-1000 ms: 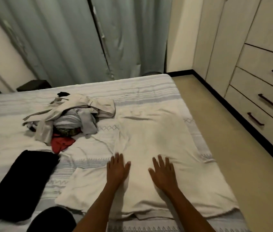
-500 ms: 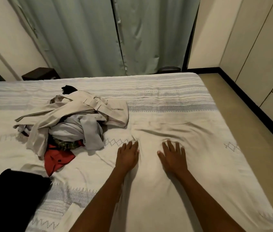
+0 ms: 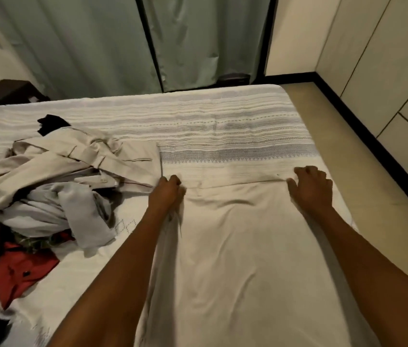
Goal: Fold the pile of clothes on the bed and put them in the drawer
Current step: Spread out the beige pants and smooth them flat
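The bed [image 3: 235, 136] is holding everything. A pile of clothes [image 3: 55, 196] is sitting on its left side. A big cream cloth [image 3: 235, 259] is lying flat beside the pile. It is looking soft, light and floppy, so the far corners are good spots to grab. The left hand [image 3: 166, 194] and right hand [image 3: 312, 186] are curling and pinching its far edge.
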The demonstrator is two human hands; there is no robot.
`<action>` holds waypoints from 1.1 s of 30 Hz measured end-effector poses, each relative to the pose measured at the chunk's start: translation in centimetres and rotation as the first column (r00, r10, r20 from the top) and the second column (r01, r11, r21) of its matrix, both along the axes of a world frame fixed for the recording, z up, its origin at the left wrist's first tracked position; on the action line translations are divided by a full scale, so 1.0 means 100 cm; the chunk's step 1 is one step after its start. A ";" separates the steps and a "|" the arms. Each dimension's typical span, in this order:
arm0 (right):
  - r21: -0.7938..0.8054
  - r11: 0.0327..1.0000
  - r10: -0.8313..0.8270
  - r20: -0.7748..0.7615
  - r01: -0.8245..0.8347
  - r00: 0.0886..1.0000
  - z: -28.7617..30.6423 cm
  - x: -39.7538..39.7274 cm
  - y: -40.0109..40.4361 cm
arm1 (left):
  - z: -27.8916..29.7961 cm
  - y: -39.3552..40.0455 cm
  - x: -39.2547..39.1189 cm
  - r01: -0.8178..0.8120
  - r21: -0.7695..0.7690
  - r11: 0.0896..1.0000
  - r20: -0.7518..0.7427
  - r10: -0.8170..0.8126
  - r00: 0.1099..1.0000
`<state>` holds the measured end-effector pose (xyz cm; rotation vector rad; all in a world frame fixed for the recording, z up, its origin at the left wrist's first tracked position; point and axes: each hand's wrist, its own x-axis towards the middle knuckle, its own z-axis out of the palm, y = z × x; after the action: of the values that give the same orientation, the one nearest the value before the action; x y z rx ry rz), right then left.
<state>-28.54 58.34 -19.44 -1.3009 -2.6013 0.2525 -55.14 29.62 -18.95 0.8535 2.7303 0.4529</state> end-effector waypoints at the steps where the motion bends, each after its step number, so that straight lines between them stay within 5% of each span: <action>1: -0.023 0.999 -0.033 -0.031 0.032 0.999 0.006 0.001 0.007 | -0.001 0.002 -0.005 -0.002 -0.010 1.000 -0.004 0.002 1.000; 9: -0.200 0.979 0.039 -0.019 -0.042 0.999 0.014 0.010 0.035 | -0.002 0.006 -0.013 -0.006 0.095 0.995 -0.041 0.010 0.999; 15: -0.152 0.980 -0.171 -0.342 0.125 0.924 0.011 0.003 0.034 | 0.006 0.024 -0.005 -0.142 0.364 0.921 -0.101 0.191 0.976; 22: 0.001 0.998 -0.061 -0.220 0.063 0.974 -0.016 0.005 0.052 | -0.020 0.026 -0.013 -0.045 0.244 0.969 -0.262 0.111 0.959; 27: 0.014 0.995 -0.100 -0.157 0.103 0.983 -0.010 0.004 0.050 | -0.006 0.030 -0.002 -0.201 0.270 0.942 -0.188 0.256 0.948; 30: 0.220 0.974 -0.008 -0.177 0.048 0.984 -0.003 0.001 0.028 | 0.008 0.024 0.013 -0.083 0.103 0.991 -0.389 0.117 0.914; 33: 0.230 0.941 0.280 -0.111 -0.250 0.954 -0.005 0.004 -0.019 | 0.010 0.007 0.044 0.089 -0.033 0.996 -0.477 -0.094 0.874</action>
<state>-28.09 56.40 -19.92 -0.8285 -2.5918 0.0993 -50.77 30.33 -17.94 1.2283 3.1070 0.2276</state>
